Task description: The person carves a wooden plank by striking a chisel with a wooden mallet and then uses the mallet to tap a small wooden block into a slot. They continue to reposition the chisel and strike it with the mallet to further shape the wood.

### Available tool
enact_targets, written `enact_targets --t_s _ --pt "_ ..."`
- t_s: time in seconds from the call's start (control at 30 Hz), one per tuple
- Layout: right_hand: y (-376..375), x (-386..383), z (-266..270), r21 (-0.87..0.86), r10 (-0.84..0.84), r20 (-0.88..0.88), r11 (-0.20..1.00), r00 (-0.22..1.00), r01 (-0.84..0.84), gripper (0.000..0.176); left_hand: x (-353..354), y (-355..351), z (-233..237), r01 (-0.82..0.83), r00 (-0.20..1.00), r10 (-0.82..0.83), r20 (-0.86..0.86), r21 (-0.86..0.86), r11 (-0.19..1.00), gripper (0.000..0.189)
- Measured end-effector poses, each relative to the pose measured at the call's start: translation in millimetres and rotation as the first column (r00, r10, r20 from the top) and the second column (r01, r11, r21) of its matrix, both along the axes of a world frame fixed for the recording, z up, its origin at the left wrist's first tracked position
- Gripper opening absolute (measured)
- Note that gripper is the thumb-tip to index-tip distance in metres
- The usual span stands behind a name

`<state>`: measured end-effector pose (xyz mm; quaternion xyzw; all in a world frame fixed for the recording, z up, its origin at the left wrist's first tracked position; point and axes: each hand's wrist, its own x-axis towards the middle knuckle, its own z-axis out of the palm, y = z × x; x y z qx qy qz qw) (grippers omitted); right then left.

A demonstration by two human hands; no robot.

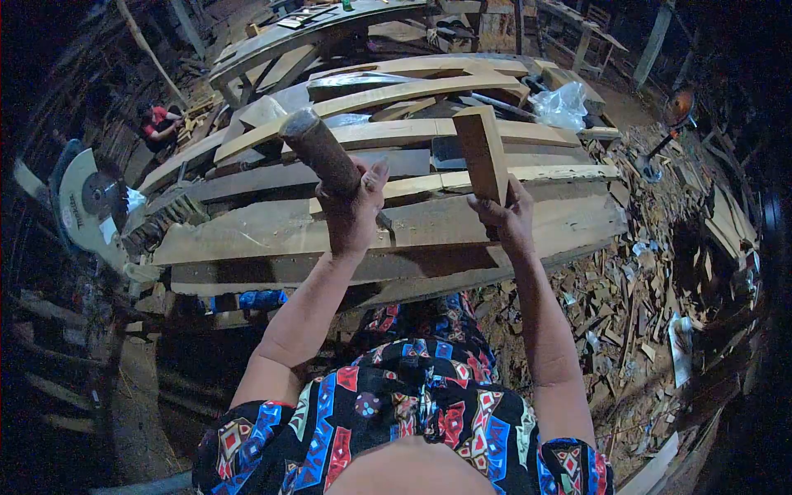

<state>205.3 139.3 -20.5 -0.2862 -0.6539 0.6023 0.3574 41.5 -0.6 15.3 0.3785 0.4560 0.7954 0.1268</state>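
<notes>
My left hand (355, 206) is closed around a thick, dark, round piece of wood (318, 148), whose pale end points up and to the left. In my right hand (507, 213) is a light rectangular wood block (481, 148), held upright by its lower end. The two pieces are apart. Both are raised over a workbench plank (412, 227). Long curved light boards (429, 85) lie across the bench beyond my hands. Something small and dark protrudes below my left hand; I cannot make out what it is.
At the left stands a circular saw (91, 198). A person in red (157, 124) crouches at the back left. A clear plastic bag (561, 106) lies on the boards at the right. Wood scraps (594, 330) cover the floor. Behind is another table (305, 37).
</notes>
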Motion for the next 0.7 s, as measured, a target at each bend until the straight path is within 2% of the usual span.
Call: enact_targets --t_s 0.13,0.2,0.4,0.5,0.57,0.6,0.63,0.67,0.7 --pt "0 -2 -2 0.023 -0.006 -0.039 1.0 0.999 0.007 0.032 0 2 -3 0.012 1.0 -0.012 -0.019 -0.006 1.0 0.019" --pt "1 -4 -5 0.049 -0.01 -0.07 0.999 0.997 0.014 0.032 2 1 0 -0.015 1.0 0.016 0.027 -0.032 0.999 0.024" --pt "-4 1 6 -0.054 -0.023 0.012 0.998 1.0 0.023 0.032 2 5 3 0.02 1.0 -0.019 0.007 -0.094 0.995 0.024" --pt "6 -5 -1 -0.073 0.022 -0.123 0.997 0.992 -0.031 0.035 10 6 8 0.049 0.998 -0.054 -0.036 -0.119 0.992 0.022" --pt "14 -1 10 0.092 0.002 -0.068 0.996 0.998 0.004 0.037 14 6 11 0.067 0.994 -0.078 -0.076 -0.134 0.989 0.021" --pt "13 3 24 0.169 -0.013 -0.041 0.985 0.999 0.02 0.038 12 9 9 -0.02 0.988 -0.006 -0.157 -0.16 0.987 0.021" --pt "13 16 46 0.154 0.057 -0.012 0.987 0.998 -0.054 0.041 7 10 11 -0.112 0.95 0.045 -0.311 -0.203 0.973 0.021" --pt "-8 17 83 0.216 -0.038 -0.156 0.974 0.987 0.072 0.041 4 10 14 -0.206 0.886 0.079 -0.456 -0.236 0.95 0.021" --pt "-13 24 108 0.287 -0.036 -0.308 0.949 0.951 0.13 0.041 2 9 14 -0.301 0.801 0.097 -0.591 -0.257 0.919 0.022"
